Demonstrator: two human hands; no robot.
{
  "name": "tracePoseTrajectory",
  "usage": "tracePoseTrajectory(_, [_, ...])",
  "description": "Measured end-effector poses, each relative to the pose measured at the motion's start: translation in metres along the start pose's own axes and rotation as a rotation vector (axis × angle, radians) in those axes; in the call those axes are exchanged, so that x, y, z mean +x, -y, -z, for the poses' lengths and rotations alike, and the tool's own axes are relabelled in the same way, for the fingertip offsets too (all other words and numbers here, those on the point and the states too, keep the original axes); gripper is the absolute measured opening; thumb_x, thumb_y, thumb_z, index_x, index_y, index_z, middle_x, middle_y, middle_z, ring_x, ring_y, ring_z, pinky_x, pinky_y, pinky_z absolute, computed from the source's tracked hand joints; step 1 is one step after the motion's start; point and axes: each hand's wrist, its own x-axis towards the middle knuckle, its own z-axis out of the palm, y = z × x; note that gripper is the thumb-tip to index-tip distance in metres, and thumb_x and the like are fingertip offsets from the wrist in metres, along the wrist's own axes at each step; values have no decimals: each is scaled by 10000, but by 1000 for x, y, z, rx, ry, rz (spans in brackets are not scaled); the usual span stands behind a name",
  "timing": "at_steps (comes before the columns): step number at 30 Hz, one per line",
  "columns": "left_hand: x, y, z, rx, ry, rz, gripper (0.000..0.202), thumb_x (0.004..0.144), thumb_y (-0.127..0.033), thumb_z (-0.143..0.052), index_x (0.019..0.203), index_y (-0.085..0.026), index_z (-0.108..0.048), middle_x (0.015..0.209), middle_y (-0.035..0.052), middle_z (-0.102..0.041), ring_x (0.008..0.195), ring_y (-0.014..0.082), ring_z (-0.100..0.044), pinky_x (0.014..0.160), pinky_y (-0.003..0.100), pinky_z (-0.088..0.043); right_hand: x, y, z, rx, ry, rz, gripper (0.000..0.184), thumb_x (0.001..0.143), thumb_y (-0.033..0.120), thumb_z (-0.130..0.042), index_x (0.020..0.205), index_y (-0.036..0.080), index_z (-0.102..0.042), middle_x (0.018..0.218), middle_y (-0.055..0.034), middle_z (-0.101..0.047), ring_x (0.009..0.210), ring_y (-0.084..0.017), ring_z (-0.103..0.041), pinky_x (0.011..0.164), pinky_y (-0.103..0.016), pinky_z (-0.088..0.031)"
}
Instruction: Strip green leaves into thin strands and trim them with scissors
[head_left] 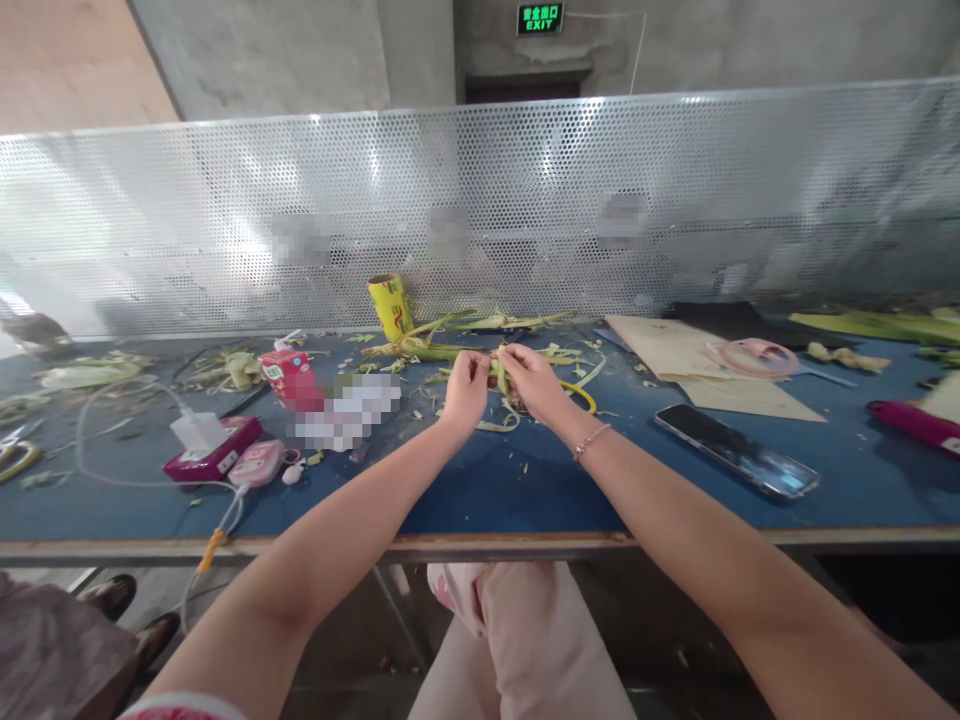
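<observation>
My left hand [466, 388] and my right hand [531, 384] meet over the middle of the blue table, thumbs and fingers pinched close together. Between them is a small pale-green plant piece [500, 376], partly hidden by the fingers. Its exact kind cannot be told. Just behind the hands lies a longer green stalk [439, 352] with peeled, leafy ends. Shredded plant strips [501, 424] are scattered below and around the hands. A yellow ring-shaped thing [586, 396] lies beside my right wrist.
A yellow tube [391, 306] stands before the perforated metal screen [495, 170]. On the left are a red drink carton [286, 374], a purple power strip [214, 450] with cables and a pink case [257, 463]. A phone [735, 450] and brown paper [675, 350] lie right.
</observation>
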Motion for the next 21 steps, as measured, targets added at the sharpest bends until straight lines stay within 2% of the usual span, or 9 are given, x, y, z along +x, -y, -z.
tracePoseTrajectory(8, [-7,-11,-3,61,-25,-13,98,873,-194,-423,776,-188,-411,635,-49,-451,520,62,-453,527,196,-390,-3,4,-4,55,-3,11,360,701,494,-640,653,216,-415,518,82,-352,397,-53,-332,368,-193,-239])
tracePoseTrajectory(12, [-8,-14,-2,66,-4,-31,95,867,-189,-425,773,-186,-415,619,-50,-456,505,61,-468,517,201,-391,-4,5,-2,81,2,38,327,692,462,-662,676,212,-451,509,85,-364,386,-45,-304,360,-190,-220])
tracePoseTrajectory(16, [-8,-16,0,43,5,-47,92,853,-208,-464,774,-179,-428,659,-42,-488,537,54,-504,542,191,-420,-5,7,-1,55,44,50,309,697,467,-659,810,215,-522,592,65,-457,398,-40,-362,348,-181,-207])
tracePoseTrajectory(21, [-8,-18,-1,78,13,-36,107,844,-197,-484,751,-174,-435,596,-56,-456,495,44,-460,499,168,-380,-4,8,-1,95,20,27,283,710,430,-659,727,209,-483,531,85,-405,378,-30,-330,346,-167,-214])
